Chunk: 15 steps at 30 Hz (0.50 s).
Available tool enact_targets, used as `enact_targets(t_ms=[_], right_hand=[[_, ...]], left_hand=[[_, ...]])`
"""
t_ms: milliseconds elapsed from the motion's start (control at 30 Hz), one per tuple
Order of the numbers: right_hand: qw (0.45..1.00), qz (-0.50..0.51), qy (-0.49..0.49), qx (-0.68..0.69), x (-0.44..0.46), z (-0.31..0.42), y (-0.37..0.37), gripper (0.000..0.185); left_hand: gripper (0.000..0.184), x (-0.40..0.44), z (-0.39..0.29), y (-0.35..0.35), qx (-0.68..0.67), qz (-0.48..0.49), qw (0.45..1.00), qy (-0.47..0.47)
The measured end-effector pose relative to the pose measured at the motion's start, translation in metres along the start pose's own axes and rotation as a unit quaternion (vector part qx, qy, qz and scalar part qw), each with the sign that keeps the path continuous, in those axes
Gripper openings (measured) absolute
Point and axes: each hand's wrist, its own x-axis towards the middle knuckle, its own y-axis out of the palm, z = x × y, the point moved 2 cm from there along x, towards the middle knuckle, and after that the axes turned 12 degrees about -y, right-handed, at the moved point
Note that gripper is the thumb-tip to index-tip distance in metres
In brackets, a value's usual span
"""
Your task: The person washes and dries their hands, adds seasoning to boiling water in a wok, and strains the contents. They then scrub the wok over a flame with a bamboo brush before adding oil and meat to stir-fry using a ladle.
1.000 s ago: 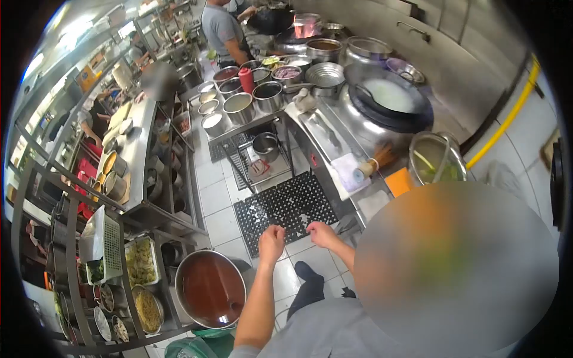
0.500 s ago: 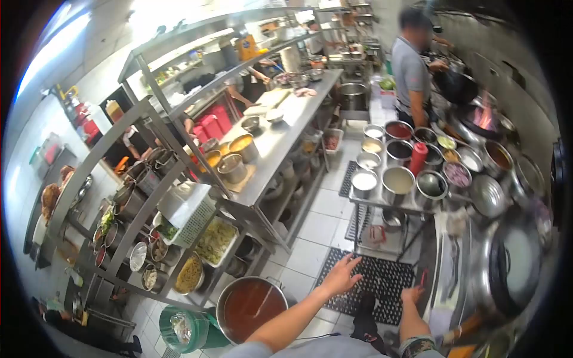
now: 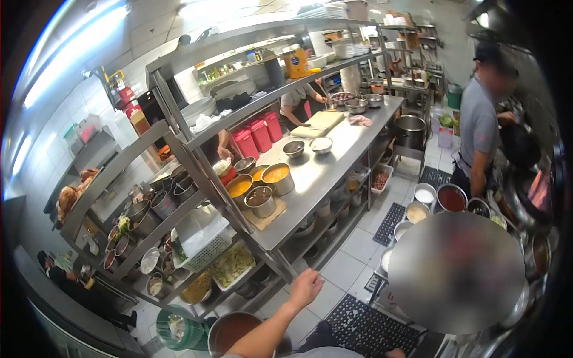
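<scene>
My left hand (image 3: 306, 287) is raised over the tiled floor (image 3: 343, 277), its fingers curled in with nothing visible in them. Below its forearm stands a large steel pot of red-brown sauce (image 3: 231, 333), partly covered by the arm. Only a sliver of my right hand (image 3: 395, 354) shows at the bottom edge, near the black rubber mat (image 3: 358, 325); its fingers are hidden.
A steel counter (image 3: 310, 182) holds orange sauce pots (image 3: 276, 174), bowls and a cutting board (image 3: 319, 123). A green bin (image 3: 179, 328) stands lower left. On the right, a co-worker (image 3: 479, 128) stands beside a red sauce pot (image 3: 452, 197); a round blur hides much nearby.
The view has swung left, toward the counter. My left hand has gone from spread fingers to curled ones. My right hand has nearly dropped out of view.
</scene>
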Motion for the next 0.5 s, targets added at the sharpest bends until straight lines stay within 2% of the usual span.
enact_targets(t_ms=[33,67,100,200,300,400,500], right_hand=[[0.997,-0.009,-0.072,-0.016,0.005,0.028,-0.013,0.073],[0.986,-0.072,-0.146,0.042,-0.006,0.075,-0.034,0.074],[0.974,-0.096,-0.203,0.031,-0.015,0.128,-0.059,0.069],[0.908,-0.136,-0.395,-0.008,-0.087,0.31,-0.151,0.065],[0.851,-0.171,-0.496,-0.008,-0.153,0.436,-0.233,0.055],[0.811,-0.228,-0.538,0.019,-0.227,0.543,-0.323,0.046],[0.731,-0.303,-0.608,0.061,-0.277,0.612,-0.405,0.034]], left_hand=[[0.029,0.007,0.012,-0.001,-0.015,-0.026,0.999,-0.03],[0.031,0.016,0.026,-0.002,-0.03,-0.052,0.996,-0.06],[0.035,0.025,0.036,-0.002,-0.083,-0.104,0.989,-0.058],[0.037,0.057,0.073,-0.01,-0.075,-0.181,0.979,-0.057],[0.04,0.087,0.106,-0.015,-0.111,-0.2,0.967,-0.116],[0.043,0.112,0.133,-0.028,-0.103,-0.201,0.97,-0.087],[0.045,0.123,0.156,-0.045,-0.1,-0.187,0.973,-0.091]])
